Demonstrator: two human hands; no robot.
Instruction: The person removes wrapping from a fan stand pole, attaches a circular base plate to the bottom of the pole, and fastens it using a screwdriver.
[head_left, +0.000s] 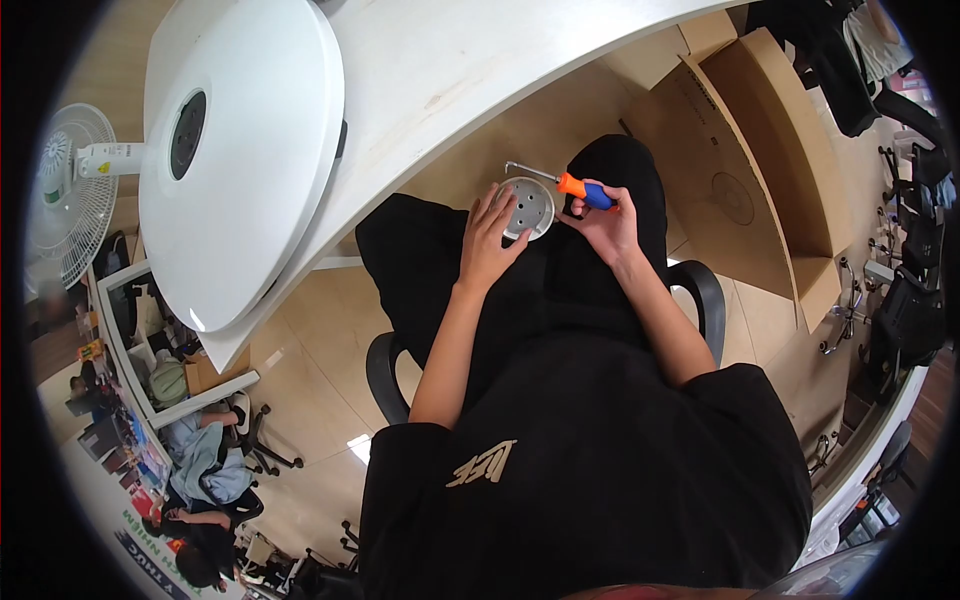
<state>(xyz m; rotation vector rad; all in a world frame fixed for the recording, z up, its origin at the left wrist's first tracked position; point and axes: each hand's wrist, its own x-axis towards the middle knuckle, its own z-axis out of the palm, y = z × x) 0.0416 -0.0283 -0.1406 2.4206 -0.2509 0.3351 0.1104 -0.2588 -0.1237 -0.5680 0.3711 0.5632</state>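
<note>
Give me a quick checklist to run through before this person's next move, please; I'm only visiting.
1. Left fingers on the round metal disc: ok, they overlap its edge.
2. Right fingers around the screwdriver: ok, they hold its handle.
3. Screwdriver tip in one of the disc's holes: not ok, it points past the disc.
4. Disc resting on the lap: cannot tell, it may be held up.
5. Screws in the holes: cannot tell, too small.
6. Cardboard box clear of both hands: ok, it stands off to the right.
</note>
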